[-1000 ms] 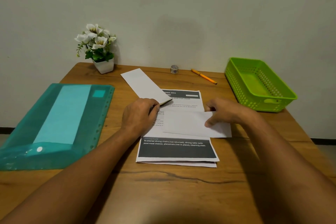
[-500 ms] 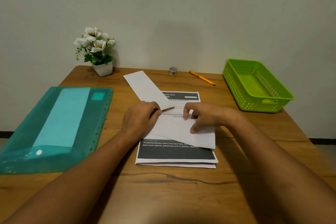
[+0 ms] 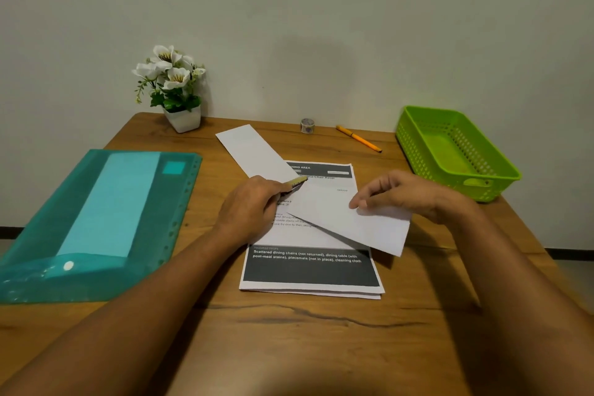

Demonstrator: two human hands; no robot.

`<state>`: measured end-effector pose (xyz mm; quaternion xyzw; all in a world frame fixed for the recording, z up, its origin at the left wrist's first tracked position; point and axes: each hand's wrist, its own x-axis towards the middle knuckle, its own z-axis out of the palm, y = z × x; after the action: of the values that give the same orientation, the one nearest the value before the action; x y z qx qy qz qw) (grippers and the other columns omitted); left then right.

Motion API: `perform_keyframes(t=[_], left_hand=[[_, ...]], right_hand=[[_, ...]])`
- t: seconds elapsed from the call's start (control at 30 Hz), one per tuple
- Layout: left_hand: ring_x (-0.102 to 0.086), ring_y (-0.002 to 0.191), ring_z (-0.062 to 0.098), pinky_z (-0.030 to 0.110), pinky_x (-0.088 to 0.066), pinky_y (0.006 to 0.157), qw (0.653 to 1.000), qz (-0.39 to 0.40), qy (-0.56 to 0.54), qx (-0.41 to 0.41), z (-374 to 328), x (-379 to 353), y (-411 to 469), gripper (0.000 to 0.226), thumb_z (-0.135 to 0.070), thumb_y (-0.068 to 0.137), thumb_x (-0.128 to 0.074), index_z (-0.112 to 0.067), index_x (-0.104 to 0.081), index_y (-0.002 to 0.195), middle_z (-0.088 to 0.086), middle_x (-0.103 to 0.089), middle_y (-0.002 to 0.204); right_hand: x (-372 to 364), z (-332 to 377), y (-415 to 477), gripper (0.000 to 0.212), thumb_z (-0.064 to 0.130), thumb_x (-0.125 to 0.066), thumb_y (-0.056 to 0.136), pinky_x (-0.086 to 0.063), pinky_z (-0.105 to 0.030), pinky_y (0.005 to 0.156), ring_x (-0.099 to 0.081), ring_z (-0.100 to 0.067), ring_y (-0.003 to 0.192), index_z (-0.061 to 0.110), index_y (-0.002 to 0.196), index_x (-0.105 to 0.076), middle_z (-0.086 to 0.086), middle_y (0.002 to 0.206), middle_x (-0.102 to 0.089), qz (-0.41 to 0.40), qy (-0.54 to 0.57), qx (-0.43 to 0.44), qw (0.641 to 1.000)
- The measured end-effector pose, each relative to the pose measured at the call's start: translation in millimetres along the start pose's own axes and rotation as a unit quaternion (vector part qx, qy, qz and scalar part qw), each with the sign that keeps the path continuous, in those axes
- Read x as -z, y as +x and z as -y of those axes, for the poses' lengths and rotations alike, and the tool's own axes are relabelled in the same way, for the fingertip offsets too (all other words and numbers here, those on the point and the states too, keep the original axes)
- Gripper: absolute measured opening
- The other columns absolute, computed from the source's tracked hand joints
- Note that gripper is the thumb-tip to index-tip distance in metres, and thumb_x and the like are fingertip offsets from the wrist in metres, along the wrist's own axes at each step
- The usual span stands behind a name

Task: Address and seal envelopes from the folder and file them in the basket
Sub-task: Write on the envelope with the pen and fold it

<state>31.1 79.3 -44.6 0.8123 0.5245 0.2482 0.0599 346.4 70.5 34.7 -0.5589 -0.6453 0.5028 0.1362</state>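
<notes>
At centre of surface (image 3: 289, 347), my L hand (image 3: 254, 206) is curled round a small yellowish-tipped item (image 3: 294, 185); can't tell what it is. R hand (image 3: 408, 196), at 3 o'clock from it, pinches the top edge of an envelope (image 3: 356, 225), which sits tilted over the printed sheets (image 3: 308, 270), R end raised off them. 2nd envelope (image 3: 254, 153) lies flat at 12 o'clock from L hand, near end touching it. Folder (image 3: 96, 219) at 9 o'clock, pale sheet inside. Basket (image 3: 450, 151) at 2 o'clock. Tape roll (image 3: 307, 125) & orange pen (image 3: 358, 137) at 12–1 o'clock; plant (image 3: 173, 87) at 11.
</notes>
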Motion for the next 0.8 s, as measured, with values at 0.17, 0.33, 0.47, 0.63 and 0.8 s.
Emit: perform_keyframes(t=[0.17,0.33,0.47,0.63,0.8], left_hand=[[-0.059,0.110,0.015,0.036,-0.055,0.084,1.000,0.012,-0.025,-0.002,-1,0,1,0.037,-0.023,0.103,-0.054,-0.026,-0.063,0.139,-0.002,-0.071,0.123],[-0.058,0.114,0.016,0.035,-0.054,0.088,0.999,0.019,-0.030,0.006,-1,-1,1,0.041,-0.030,0.101,-0.061,-0.027,-0.061,0.141,-0.003,-0.069,0.129],[-0.057,0.116,0.015,0.035,-0.053,0.090,1.000,0.021,-0.019,0.011,-1,-2,2,0.043,-0.035,0.100,-0.061,-0.029,-0.060,0.142,-0.004,-0.068,0.131],[-0.059,0.115,0.016,0.034,-0.053,0.089,0.999,0.019,-0.026,0.004,0,-2,2,0.041,-0.035,0.102,-0.059,-0.027,-0.060,0.142,-0.005,-0.068,0.131],[-0.063,0.113,0.017,0.035,-0.054,0.089,0.998,0.020,-0.061,-0.003,1,2,2,0.038,-0.025,0.102,-0.057,-0.024,-0.063,0.139,-0.005,-0.068,0.133]], right_hand=[[-13,-4,10,0.016,-0.002,-0.077,0.089,-0.053,-0.017,0.066,-0.070,-0.011,0.081,0.004,0.104,-0.079,-0.008,0.094,-0.075,-0.007,0.064,0.022,0.998],[-30,-5,22,0.038,-0.015,-0.068,0.089,-0.059,-0.027,0.084,-0.071,-0.019,0.109,0.008,0.119,-0.075,-0.004,0.120,-0.076,0.052,0.086,0.018,0.995],[-40,7,19,0.032,-0.007,-0.068,0.094,-0.060,-0.024,0.066,-0.077,-0.017,0.088,0.006,0.122,-0.074,-0.006,0.112,-0.079,0.068,0.115,-0.010,0.991],[-42,4,23,0.017,0.006,-0.073,0.095,-0.058,-0.026,0.088,-0.075,-0.016,0.103,0.007,0.110,-0.080,-0.002,0.112,-0.079,-0.009,0.083,0.036,0.996],[-34,11,5,0.033,0.042,-0.067,0.099,-0.052,-0.025,0.054,-0.072,-0.022,0.069,0.014,0.103,-0.083,-0.014,0.097,-0.080,-0.084,0.136,0.034,0.987]])
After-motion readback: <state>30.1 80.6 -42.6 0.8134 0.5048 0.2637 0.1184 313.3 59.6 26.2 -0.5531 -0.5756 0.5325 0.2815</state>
